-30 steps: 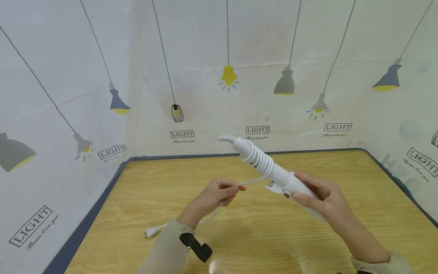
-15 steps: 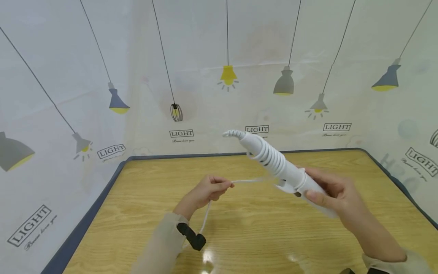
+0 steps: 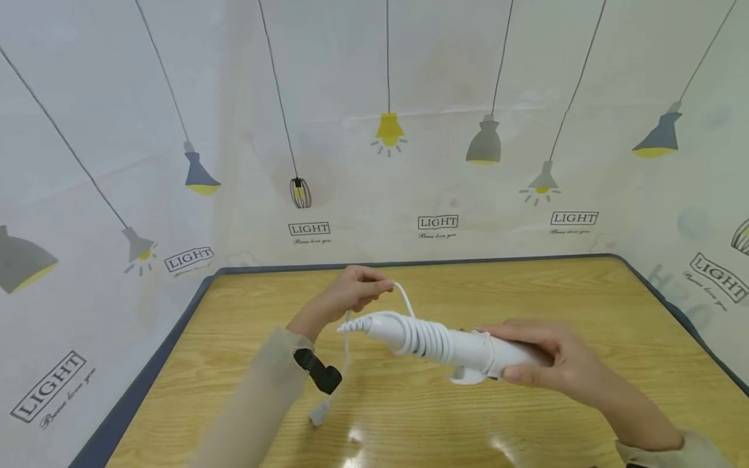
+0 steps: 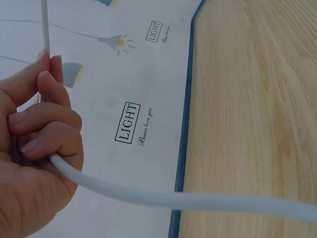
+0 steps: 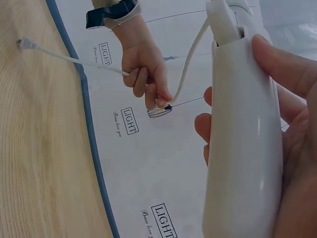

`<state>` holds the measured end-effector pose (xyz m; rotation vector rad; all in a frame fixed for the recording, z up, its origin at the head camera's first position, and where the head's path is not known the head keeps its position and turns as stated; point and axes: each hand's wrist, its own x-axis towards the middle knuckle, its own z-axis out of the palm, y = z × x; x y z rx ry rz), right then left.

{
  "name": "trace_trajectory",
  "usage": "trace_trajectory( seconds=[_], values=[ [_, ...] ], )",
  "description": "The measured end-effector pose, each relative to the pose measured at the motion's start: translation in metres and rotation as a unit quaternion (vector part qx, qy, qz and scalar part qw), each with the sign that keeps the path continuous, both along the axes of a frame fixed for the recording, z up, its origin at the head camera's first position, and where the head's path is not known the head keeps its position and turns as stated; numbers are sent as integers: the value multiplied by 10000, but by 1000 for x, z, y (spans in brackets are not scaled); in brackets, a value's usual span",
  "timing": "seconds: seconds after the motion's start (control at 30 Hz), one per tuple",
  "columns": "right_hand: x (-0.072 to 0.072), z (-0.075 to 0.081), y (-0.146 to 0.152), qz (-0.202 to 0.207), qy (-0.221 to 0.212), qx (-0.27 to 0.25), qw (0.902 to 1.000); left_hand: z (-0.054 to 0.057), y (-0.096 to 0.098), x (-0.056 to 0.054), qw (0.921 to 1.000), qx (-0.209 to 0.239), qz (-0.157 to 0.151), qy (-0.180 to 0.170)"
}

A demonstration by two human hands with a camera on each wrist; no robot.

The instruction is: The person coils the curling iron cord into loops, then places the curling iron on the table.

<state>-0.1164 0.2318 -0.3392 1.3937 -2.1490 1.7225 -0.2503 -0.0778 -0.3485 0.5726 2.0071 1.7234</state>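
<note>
My right hand (image 3: 558,361) grips a white curling iron (image 3: 462,348) by its thick end, thumb on the near side. The iron is held nearly level above the table, its tapered end to the left. Several turns of white cord (image 3: 429,339) lie wound around its narrower part, and a small lever (image 3: 467,375) sticks out below. My left hand (image 3: 351,291) pinches the cord's free length (image 4: 124,192) between thumb and fingertips, with the other fingers curled around it. From that hand the cord runs down to a dangling two-pin plug (image 5: 27,43).
A wood-grain table (image 3: 234,305) lies beneath both hands. Behind it and at both sides stands a pale covering (image 3: 351,84) printed with lamps, bordered in dark blue along the table's edge. A black strap device (image 3: 318,370) sits on the left wrist.
The iron has swung from a steep slant to nearly level, its tapered end moving down and left. My left hand has risen with the cord, and the plug now hangs below it.
</note>
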Motion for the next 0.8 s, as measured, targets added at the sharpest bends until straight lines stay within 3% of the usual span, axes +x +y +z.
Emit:
trace_trajectory(
  seconds=[0.07,0.17,0.3,0.4,0.57,0.67,0.8],
  values=[
    [-1,-2,-1,233,56,123,9996,5,-1,0,9992,-234,-194,245],
    [0,-4,-1,422,-338,432,9976,12,-3,1,9975,-438,-351,435],
    [0,-8,1,420,-856,789,9923,22,-5,5,9972,-526,-312,433],
    [-2,-13,2,342,-818,994,9911,29,-9,9,9979,-503,-192,356],
    [-4,-21,0,-411,-673,1534,9850,42,-12,17,9989,-320,-124,325],
    [-3,-22,-2,-1001,-677,1978,9728,50,-12,23,9980,-343,-280,454],
    [-5,-24,-5,-1643,-697,2527,9509,61,-8,36,9917,-759,-596,854]
  ],
)
